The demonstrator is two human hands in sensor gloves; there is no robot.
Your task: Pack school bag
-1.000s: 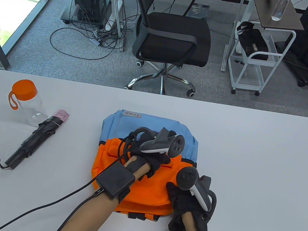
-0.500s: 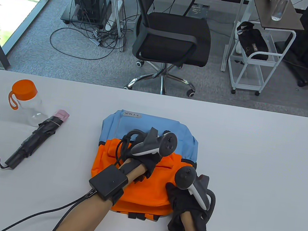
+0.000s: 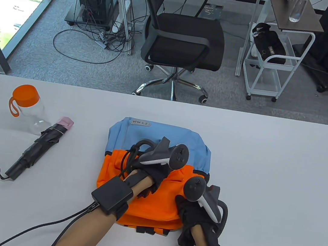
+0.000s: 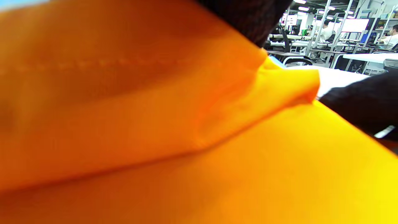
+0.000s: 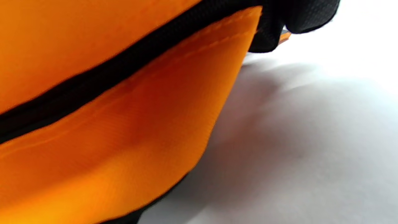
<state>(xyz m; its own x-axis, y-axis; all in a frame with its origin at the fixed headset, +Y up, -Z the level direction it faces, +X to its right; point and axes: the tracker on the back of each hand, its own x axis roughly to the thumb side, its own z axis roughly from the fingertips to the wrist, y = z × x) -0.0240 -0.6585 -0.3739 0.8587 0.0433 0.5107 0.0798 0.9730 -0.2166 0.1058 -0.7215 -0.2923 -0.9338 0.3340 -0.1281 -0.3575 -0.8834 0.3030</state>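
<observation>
The school bag (image 3: pixel 156 132), light blue at the far end and orange at the near end, lies flat in the middle of the white table. My left hand (image 3: pixel 157 171) lies on top of it where the blue meets the orange, its fingers hidden under the tracker. In the left wrist view orange fabric (image 4: pixel 155 124) fills the frame, and a raised fold runs up to my gloved fingers (image 4: pixel 248 18). My right hand (image 3: pixel 188 209) rests on the bag's near right edge. The right wrist view shows the bag's orange side (image 5: pixel 124 124) with a black zip line.
A clear bottle with an orange lid (image 3: pixel 29 107) stands at the far left of the table. A folded black umbrella (image 3: pixel 37 148) lies beside it. A cable runs from my left wrist to the table's near edge. Beyond the table stand an office chair (image 3: pixel 181 40) and a white cart (image 3: pixel 271 52).
My left hand has slid a little to the left and towards me over the bag. My right hand has shifted slightly left. The bottle and umbrella have not moved.
</observation>
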